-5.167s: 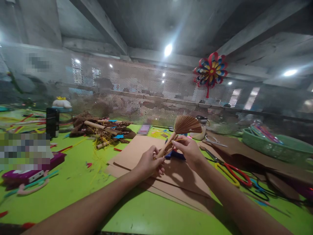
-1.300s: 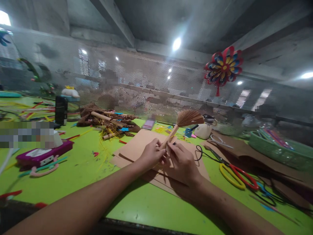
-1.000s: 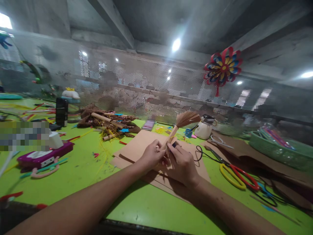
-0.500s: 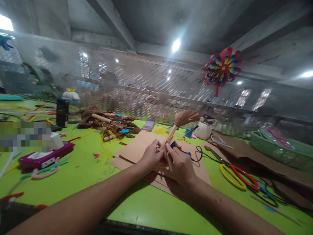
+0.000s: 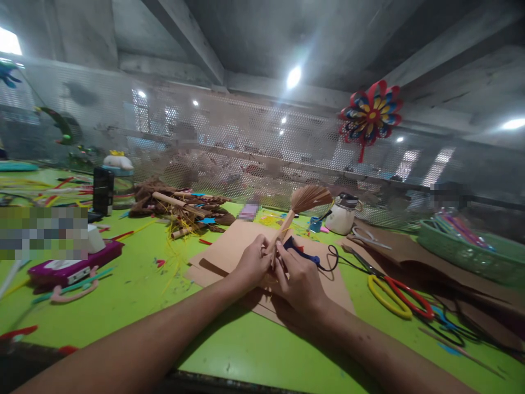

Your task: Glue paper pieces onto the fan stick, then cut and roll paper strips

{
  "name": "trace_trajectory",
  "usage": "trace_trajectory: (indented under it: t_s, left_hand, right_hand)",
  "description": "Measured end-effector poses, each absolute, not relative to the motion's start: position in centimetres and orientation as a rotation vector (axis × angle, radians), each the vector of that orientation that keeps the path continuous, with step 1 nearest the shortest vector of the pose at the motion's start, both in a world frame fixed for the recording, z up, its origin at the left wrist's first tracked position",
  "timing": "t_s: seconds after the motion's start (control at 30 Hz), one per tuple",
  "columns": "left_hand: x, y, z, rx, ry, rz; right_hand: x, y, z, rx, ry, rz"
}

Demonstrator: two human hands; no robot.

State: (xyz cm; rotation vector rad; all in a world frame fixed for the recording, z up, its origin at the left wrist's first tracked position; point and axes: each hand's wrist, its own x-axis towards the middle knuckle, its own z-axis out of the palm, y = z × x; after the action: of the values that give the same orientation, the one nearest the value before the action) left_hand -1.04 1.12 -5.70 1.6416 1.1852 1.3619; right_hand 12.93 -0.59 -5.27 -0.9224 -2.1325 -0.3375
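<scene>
A brown paper piece [image 5: 309, 198], pleated into a fan at the top with a narrow stem, stands tilted to the right above the middle of the table. My left hand [image 5: 253, 264] is closed round the lower stem. My right hand [image 5: 304, 282] pinches the same stem from the other side, fingertips close to the left ones. The stem's lower end is mostly hidden by the fingers. Under both hands lie brown paper sheets [image 5: 223, 249]. A dark blue tool with a black cord, apparently a glue gun [image 5: 305, 254], rests just behind my right hand.
Scissors [image 5: 394, 295] with red and yellow handles lie right, near brown paper and a green basket [image 5: 463, 254]. A white pot [image 5: 341, 214] stands behind. Left are a purple power strip [image 5: 76, 265], a black phone [image 5: 103, 191] and a pile of brown paper pieces [image 5: 184, 205].
My right fingers have shifted and curled in closer on the stem. The left hand keeps its hold, and the fan piece stays nearly in place. The view has moved slightly.
</scene>
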Motion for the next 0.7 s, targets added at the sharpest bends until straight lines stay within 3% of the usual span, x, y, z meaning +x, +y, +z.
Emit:
trace_trajectory:
  t_s: [0.7]
  left_hand:
    - [-0.99, 1.49, -6.37, 1.629, 1.174, 1.404]
  right_hand:
    - [13.02, -0.46, -5.36, -0.923, -2.150, -0.291]
